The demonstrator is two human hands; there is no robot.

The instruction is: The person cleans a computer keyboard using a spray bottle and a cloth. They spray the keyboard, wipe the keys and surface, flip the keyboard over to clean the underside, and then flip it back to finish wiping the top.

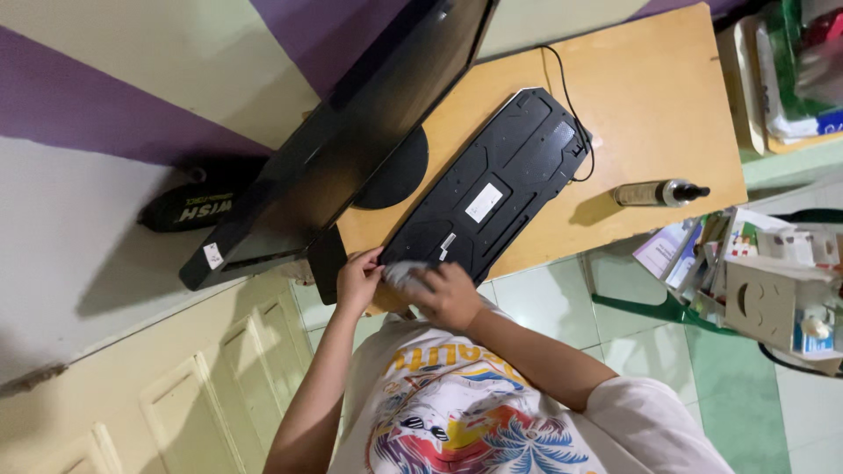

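A black keyboard (500, 180) lies upside down on the wooden desk (659, 105), its underside with white stickers facing up and its cable curling at the far end. My right hand (450, 295) presses a crumpled pale cloth (402, 272) against the keyboard's near end. My left hand (358, 279) grips the near corner of the keyboard, right beside the cloth. Both hands sit at the desk's front edge.
A black monitor (342, 149) on a round stand leans over the desk's left part. A spray bottle (659, 192) lies on the desk to the right of the keyboard. A green chair piled with boxes and papers (755, 281) stands at the right, over a tiled floor.
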